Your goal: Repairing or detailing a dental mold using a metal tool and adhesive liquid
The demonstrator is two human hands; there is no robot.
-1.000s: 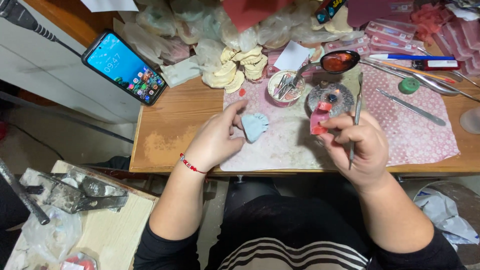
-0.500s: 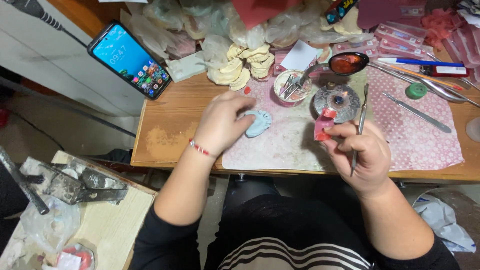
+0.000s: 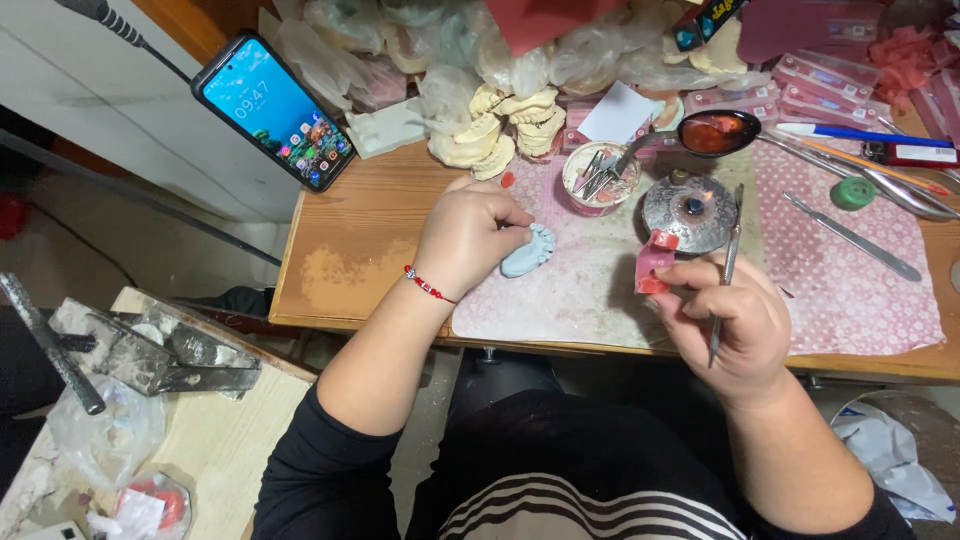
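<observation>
On the pink mat point(image 3: 600, 290), left hand point(image 3: 465, 235) fingers clamping blue cast point(image 3: 527, 251), right hand point(image 3: 730, 325) gripping wax point(image 3: 652, 268), spatula point(image 3: 724, 270)

My left hand point(image 3: 468, 240) covers part of the pale blue dental cast point(image 3: 528, 252), so I can't see its full shape. My right hand point(image 3: 728, 322) hides the lower end of the thin metal tool point(image 3: 727, 262). At three o'clock, the table point(image 3: 360, 240) runs off-frame.

Bare mat point(image 3: 590, 290) lies open between the hands. Behind it, a cup point(image 3: 600, 180), burner point(image 3: 692, 212) and plaster casts point(image 3: 500, 130) block the way; bare counter point(image 3: 350, 250) stays free at left.
</observation>
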